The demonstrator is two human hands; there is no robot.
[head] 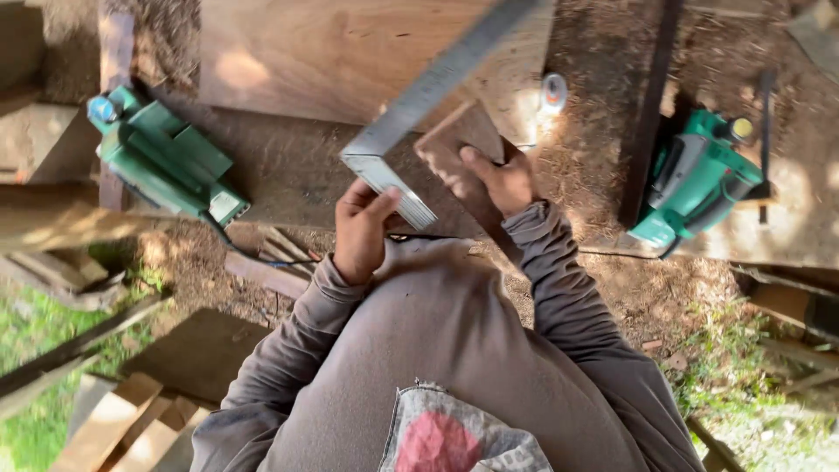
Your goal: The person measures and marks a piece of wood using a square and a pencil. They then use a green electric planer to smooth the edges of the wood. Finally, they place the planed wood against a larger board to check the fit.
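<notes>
My left hand (360, 229) grips the short arm of a metal carpenter's square (419, 100), whose long arm runs up and right across a wide wooden board (306, 52). My right hand (498, 182) holds a small flat brown wooden piece (454, 135), thumb on top, beside the square's corner. Both hands are in grey sleeves, held close together above the sawdust-covered work surface.
A green electric planer (162, 157) lies at the left, another green power tool (695, 179) at the right beside a dark upright bar (648, 114). Sawdust covers the bench. Wood offcuts (122, 424) and grass lie at the lower left.
</notes>
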